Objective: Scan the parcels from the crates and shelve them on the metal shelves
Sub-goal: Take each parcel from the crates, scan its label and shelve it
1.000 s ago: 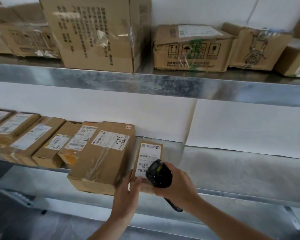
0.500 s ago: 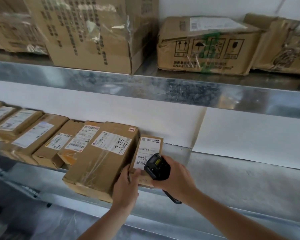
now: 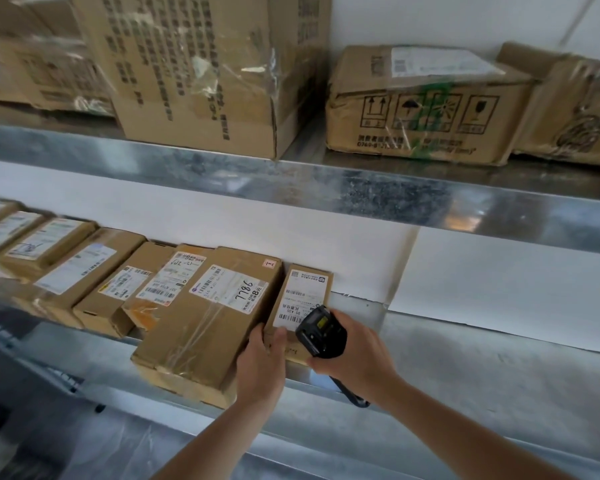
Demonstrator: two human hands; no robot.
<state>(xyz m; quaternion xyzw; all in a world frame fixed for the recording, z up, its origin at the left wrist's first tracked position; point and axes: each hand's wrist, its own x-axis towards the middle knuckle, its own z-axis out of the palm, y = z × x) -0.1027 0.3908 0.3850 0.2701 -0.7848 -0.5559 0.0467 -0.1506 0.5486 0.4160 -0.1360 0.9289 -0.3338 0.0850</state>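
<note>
A small brown parcel (image 3: 300,299) with a white barcode label lies on the middle metal shelf (image 3: 499,368), at the right end of a row of parcels. My left hand (image 3: 262,365) grips its near left corner, thumb on top. My right hand (image 3: 355,355) holds a black handheld scanner (image 3: 321,332) just over the parcel's near right corner, its head facing the label. A larger taped parcel (image 3: 205,327) marked 7786 lies right beside it on the left, overhanging the shelf edge.
Several more labelled parcels (image 3: 80,271) run leftward along the middle shelf. The upper shelf (image 3: 361,188) carries big cartons (image 3: 201,71) and a box with handling symbols (image 3: 426,105). To the right of the small parcel the shelf surface is bare metal. A white wall stands behind.
The view has drifted slightly and closed in. Both hands stay on the small parcel and scanner, with the parcel nudged a little further onto the shelf.
</note>
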